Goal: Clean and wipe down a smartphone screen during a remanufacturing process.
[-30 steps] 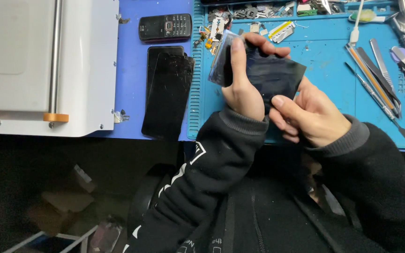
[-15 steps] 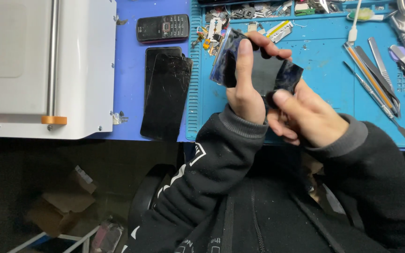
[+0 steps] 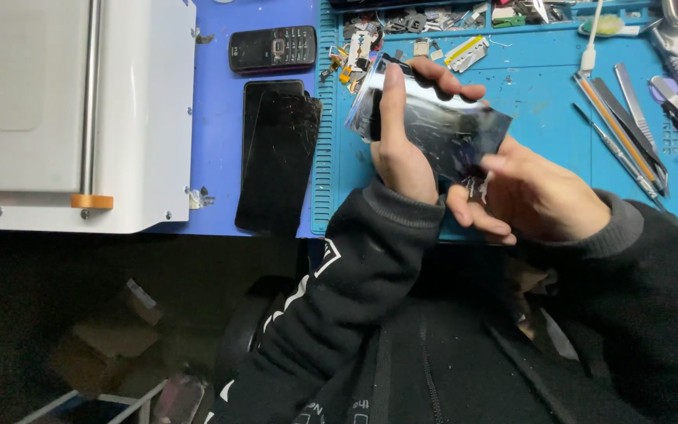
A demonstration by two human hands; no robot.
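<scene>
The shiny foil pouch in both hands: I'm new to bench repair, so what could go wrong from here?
1. The foil pouch is held above the blue mat by the left hand, while the right hand pinches its corner; a small part might drop among the loose bits.
2. The cracked black screen lies beside the left sleeve; a brush could cut or shed glass.
3. The tweezers lie near the right wrist.

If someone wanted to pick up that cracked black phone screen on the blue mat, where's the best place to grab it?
Probably by the two long edges of the cracked screen, pinching from above across its narrow width: it lies flat, and edges avoid the cracked face.
</scene>
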